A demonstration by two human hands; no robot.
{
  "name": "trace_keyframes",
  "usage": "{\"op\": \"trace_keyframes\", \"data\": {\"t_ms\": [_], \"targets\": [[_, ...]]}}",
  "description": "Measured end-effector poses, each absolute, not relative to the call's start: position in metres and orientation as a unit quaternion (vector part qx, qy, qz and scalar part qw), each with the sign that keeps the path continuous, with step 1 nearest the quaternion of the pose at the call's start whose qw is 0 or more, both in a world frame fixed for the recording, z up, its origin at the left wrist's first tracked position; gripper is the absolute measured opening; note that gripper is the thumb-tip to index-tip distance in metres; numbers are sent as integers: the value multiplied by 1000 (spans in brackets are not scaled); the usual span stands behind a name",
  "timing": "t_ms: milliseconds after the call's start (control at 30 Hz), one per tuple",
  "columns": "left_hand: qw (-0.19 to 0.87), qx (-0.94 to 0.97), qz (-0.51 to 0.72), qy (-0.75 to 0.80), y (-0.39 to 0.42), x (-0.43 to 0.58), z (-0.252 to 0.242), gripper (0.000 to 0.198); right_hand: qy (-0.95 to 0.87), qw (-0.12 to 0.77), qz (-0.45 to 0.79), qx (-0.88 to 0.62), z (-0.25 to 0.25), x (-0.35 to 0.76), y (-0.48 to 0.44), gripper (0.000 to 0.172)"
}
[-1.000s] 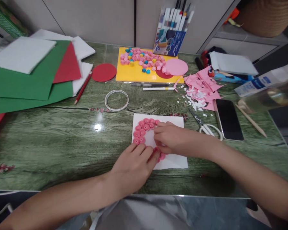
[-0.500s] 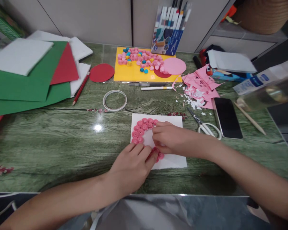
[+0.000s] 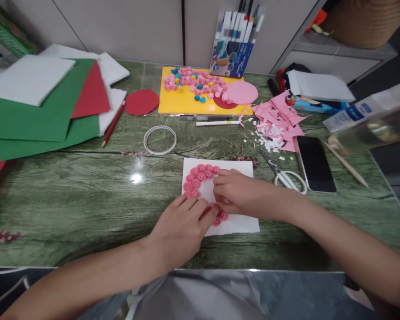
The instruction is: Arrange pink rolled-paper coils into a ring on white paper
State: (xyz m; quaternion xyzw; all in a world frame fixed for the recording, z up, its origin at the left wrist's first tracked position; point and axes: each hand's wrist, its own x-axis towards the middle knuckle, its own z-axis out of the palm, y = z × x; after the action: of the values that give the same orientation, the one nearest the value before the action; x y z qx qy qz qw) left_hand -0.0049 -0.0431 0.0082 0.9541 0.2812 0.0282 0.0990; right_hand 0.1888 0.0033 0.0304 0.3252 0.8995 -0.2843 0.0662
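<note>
A white paper square [image 3: 243,224] lies in front of me, bearing an open-centred ring of rolled pink paper coils [image 3: 196,183]. My left hand [image 3: 182,226] rests over the lower left of this ring, its fingers bent and close together and their tips among the coils. From the right, my right hand [image 3: 235,191] reaches over the ring's right side with fingers curled in and thumb low. The fingertips of both hands nearly meet at the lower coils. Whatever sits between the fingers is hidden, as are the coils beneath.
White-handled scissors [image 3: 290,180] and a phone [image 3: 316,164] lie to the right, below pink and white paper scraps [image 3: 276,126]. Behind are a tape roll [image 3: 160,152], a marker [image 3: 216,123] and a yellow sheet [image 3: 171,104] holding loose coils. Green sheets [image 3: 26,120] are stacked left.
My left hand has shifted slightly, and its fingertips have moved a little over the lower coils. My right hand has edged slightly right. The paper and the ring stay in place.
</note>
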Motion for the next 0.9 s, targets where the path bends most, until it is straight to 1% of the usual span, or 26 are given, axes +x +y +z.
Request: {"op": "trace_keyframes", "data": {"t_ms": [167,433,700,800,900], "targets": [[97,957,29,273,-44,-5,7,34,904,54,-280,320,29,190,3,24],[87,960,17,266,-45,-1,6,37,894,42,-289,339,29,193,3,19],[111,952,24,286,-42,-4,6,41,850,-75,-248,459,45,220,-5,18],[110,953,26,281,-43,-3,6,45,827,-123,-240,494,43,230,-14,18],[95,952,12,290,-46,-1,5,45,798,-161,-223,536,36,238,-17,18]]}}
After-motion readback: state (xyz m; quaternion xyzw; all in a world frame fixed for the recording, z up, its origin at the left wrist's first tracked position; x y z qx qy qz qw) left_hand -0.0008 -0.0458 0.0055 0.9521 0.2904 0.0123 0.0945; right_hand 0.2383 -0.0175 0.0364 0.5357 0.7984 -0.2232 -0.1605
